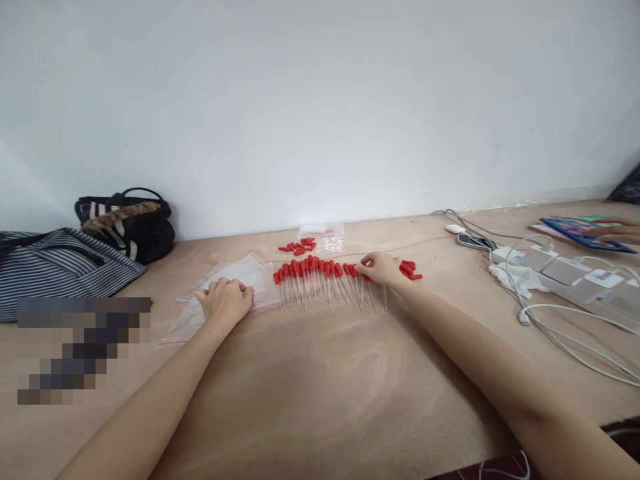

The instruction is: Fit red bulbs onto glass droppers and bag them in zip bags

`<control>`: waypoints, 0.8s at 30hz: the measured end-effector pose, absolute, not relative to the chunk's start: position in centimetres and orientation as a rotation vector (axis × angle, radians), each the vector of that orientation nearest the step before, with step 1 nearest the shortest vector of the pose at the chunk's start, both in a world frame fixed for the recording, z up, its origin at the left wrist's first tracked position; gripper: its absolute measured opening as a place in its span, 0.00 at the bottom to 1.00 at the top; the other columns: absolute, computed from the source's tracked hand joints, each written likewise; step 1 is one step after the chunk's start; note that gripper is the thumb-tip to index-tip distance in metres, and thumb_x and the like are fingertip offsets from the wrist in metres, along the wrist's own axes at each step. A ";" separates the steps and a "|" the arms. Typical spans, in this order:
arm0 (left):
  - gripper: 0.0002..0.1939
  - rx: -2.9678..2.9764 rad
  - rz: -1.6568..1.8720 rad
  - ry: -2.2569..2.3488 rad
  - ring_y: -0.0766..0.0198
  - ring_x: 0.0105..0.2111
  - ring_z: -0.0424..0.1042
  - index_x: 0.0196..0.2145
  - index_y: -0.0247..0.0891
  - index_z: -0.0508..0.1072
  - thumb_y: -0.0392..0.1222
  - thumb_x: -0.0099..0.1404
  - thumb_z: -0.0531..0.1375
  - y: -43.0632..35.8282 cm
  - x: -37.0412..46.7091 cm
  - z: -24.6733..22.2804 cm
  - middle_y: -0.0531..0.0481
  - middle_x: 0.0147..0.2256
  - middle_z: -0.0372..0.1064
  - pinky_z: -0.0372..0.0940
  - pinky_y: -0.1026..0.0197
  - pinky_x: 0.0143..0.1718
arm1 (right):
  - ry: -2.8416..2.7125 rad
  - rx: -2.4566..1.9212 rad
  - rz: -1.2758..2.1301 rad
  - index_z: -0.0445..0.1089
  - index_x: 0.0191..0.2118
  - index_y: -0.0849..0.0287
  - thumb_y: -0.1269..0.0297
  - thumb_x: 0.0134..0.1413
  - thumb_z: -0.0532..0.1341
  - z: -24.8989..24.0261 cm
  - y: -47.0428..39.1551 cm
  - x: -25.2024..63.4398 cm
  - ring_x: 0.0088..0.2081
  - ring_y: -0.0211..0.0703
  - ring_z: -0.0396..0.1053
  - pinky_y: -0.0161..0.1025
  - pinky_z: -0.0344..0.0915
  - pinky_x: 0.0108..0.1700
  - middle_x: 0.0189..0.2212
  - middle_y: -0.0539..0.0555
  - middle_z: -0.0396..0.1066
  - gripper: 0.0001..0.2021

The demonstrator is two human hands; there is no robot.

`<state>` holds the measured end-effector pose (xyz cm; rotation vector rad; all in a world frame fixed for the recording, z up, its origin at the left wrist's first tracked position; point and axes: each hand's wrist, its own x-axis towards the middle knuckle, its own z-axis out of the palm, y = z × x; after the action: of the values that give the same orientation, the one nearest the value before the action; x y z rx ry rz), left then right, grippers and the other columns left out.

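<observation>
Glass-clear droppers with red bulbs (pixel 310 267) lie side by side in a fanned row at the middle of the table, bulbs away from me and thin tubes towards me. At the row's right end is my right hand (pixel 383 269), thumb and forefinger closed on a dropper partly hidden under the hand. To the left of the row, my left hand (pixel 226 303) rests on clear plastic zip bags (pixel 183 323), fingers bent and a little apart, gripping nothing visible. Loose red bulbs (pixel 410 269) lie just beyond my right hand, and another group of red bulbs (pixel 300 247) sits behind the row.
Behind the row lies a clear bag of thin tubes (pixel 330 241). On the left stand a striped bag (pixel 65 267) and a black bag (pixel 150 230). White chargers (pixel 570 270) and cables spread on the right. Another person's hand (pixel 620 230) touches a blue-edged tablet (pixel 575 230).
</observation>
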<state>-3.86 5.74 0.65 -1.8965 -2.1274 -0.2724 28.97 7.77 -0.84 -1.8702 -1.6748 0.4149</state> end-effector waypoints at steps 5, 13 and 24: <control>0.17 -1.890 -0.282 -2.089 0.45 0.40 0.63 0.30 0.35 0.73 0.47 0.60 0.48 5.8 -3.9 0.5 0.37 0.37 0.68 0.52 0.48 0.37 | -1.676 -1.836 0.277 0.70 0.34 0.56 0.51 0.46 0.56 -1.2 6.8 29.6 0.35 0.46 0.68 0.51 0.47 0.46 0.28 0.51 0.73 0.15; 0.10 -2.160 -0.581 -1.761 0.52 0.38 0.66 0.30 0.35 0.68 0.41 0.62 0.50 3.8 -1.3 0.1 0.43 0.32 0.71 0.48 0.50 0.40 | -1.770 -1.759 -0.005 0.72 0.29 0.56 0.56 0.46 0.56 -2.0 4.1 36.1 0.37 0.46 0.65 0.43 0.48 0.39 0.31 0.53 0.71 0.11; 0.11 -2.695 -0.820 -1.149 0.64 0.31 0.69 0.35 0.41 0.69 0.38 0.65 0.47 0.3 3.3 -1.8 0.52 0.30 0.72 0.47 0.57 0.39 | -1.878 -1.814 -0.219 0.73 0.31 0.54 0.52 0.46 0.56 -2.1 4.1 37.2 0.37 0.48 0.61 0.44 0.45 0.38 0.31 0.55 0.70 0.14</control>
<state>3.28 0.32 -1.82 -2.6949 -1.1494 -0.8199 37.22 4.08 -2.06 -1.8136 -1.8781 -0.2187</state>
